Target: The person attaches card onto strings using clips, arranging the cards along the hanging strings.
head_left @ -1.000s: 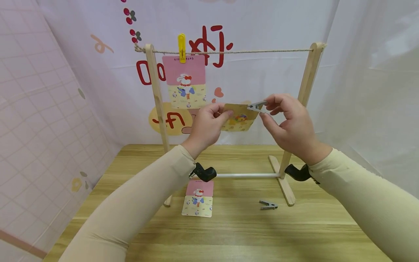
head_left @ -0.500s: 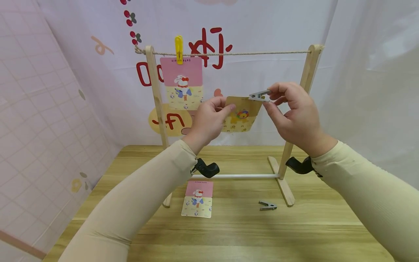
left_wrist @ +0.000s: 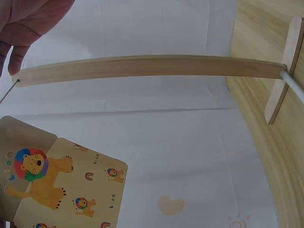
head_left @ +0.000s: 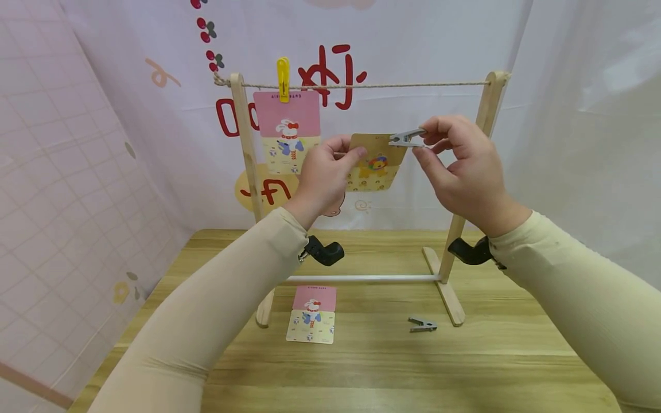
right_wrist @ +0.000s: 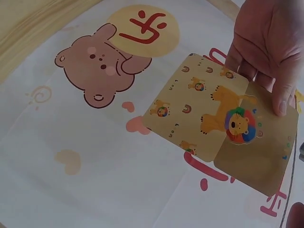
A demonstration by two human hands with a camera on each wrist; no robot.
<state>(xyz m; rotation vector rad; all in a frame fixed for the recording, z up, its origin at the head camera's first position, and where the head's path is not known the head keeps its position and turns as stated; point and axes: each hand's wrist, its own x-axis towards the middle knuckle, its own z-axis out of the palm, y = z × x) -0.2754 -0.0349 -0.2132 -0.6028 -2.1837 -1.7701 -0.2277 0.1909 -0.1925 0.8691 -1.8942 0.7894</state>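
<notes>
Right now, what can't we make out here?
Head: lower section of left post, behind left sleeve.
Head: hanging card, some lettering under yellow clip.
Left wrist: lion card, left and bottom cut by frame.
Right wrist: held grey clip, mostly cut by right edge.
Head: left hand, fingertips except thumb behind lion card.

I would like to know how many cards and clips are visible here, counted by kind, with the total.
Rabbit cards: 2
Lion card: 1
Yellow clip: 1
Grey clips: 2
Total: 6

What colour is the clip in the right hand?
Grey, V-shaped clip, clearest in the head view.
</notes>
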